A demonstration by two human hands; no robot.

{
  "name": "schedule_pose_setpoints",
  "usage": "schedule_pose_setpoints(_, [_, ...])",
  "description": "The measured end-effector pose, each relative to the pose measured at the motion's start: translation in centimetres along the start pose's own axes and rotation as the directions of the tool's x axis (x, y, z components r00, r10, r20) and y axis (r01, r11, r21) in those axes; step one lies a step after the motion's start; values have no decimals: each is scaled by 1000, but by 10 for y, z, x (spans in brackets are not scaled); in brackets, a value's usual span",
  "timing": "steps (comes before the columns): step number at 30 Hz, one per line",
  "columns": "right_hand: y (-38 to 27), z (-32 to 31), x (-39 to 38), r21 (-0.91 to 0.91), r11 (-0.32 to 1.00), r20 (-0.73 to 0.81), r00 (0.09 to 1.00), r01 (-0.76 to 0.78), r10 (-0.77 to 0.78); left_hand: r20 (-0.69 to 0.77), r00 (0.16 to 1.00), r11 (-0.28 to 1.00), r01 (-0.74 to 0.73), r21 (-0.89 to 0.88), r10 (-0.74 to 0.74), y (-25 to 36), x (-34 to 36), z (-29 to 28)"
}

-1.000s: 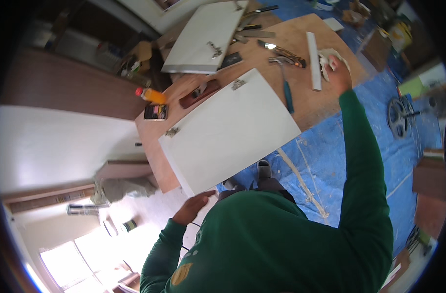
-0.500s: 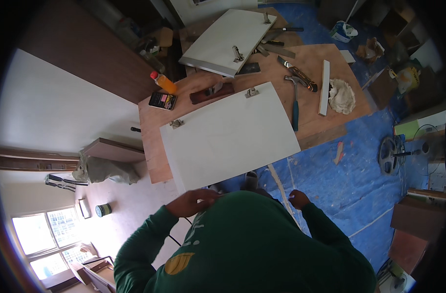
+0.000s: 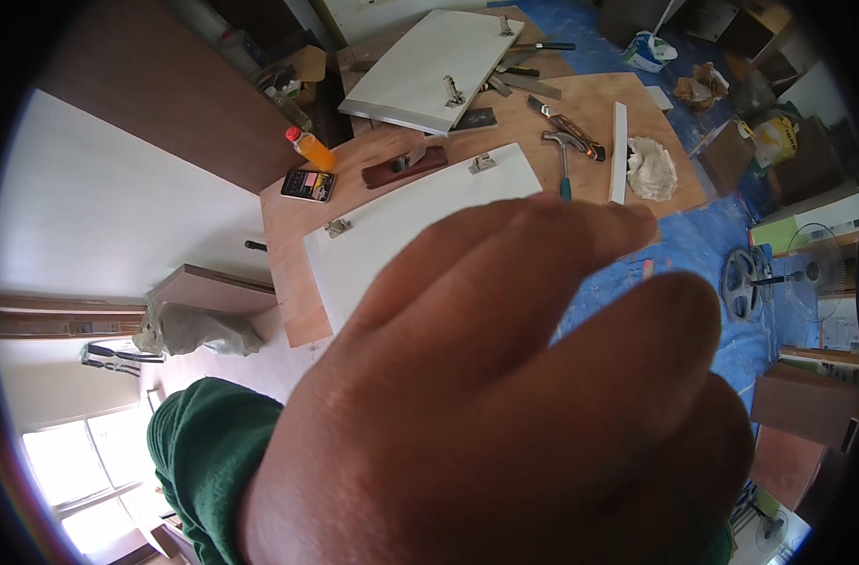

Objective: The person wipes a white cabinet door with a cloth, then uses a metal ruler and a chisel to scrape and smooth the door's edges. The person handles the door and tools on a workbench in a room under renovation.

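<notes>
My left hand [image 3: 467,386] fills the middle of the view, very close, its back toward me and its green sleeve at the lower left. The fingers are bent but spaced apart, and nothing shows in them; their far sides are hidden. Behind it lies a white panel [image 3: 406,218] with two metal hinges, one of them a cup hinge [image 3: 483,164], on a wooden work table [image 3: 293,301]. The hand covers much of the panel and the lower handle of a claw hammer [image 3: 565,155]. My right hand is out of sight.
On the table are a wooden hand plane [image 3: 404,168], phone [image 3: 307,185], orange drink bottle [image 3: 312,149], utility knife [image 3: 569,128], white strip [image 3: 619,151] and crumpled cloth [image 3: 652,169]. A second hinged panel [image 3: 425,71] lies beyond. Fan [image 3: 810,271] at right; blue sheeting [image 3: 712,245] covers the floor.
My left hand has risen from beside my body to right in front of the view. It now blocks my torso and part of the panel. The right hand has gone from sight.
</notes>
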State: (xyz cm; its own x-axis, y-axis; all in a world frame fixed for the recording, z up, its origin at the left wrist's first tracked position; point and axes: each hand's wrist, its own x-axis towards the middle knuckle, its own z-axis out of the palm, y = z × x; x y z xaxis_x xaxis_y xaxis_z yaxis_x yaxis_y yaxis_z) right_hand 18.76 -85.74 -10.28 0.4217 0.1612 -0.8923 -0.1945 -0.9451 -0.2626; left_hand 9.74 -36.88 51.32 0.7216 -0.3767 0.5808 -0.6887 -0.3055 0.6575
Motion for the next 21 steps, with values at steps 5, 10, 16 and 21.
schedule_pose_setpoints(5, [-30,36,50,-351,879,199,943,321,-265,-93,991,992,102,76,-95,30,-33,-13])
schedule_pose_setpoints(10, [-79,56,-33,-46,998,297,954,49,-34,-150,984,993,103,51,-95,31,-28,-19])
schedule_pose_setpoints(16, [-71,94,-71,186,874,168,862,448,-478,-295,717,707,689,161,-632,-71,-116,-8])
schedule_pose_setpoints(21, [-98,62,-108,582,758,241,828,295,-507,-276,710,511,674,533,-648,-139,-315,86])
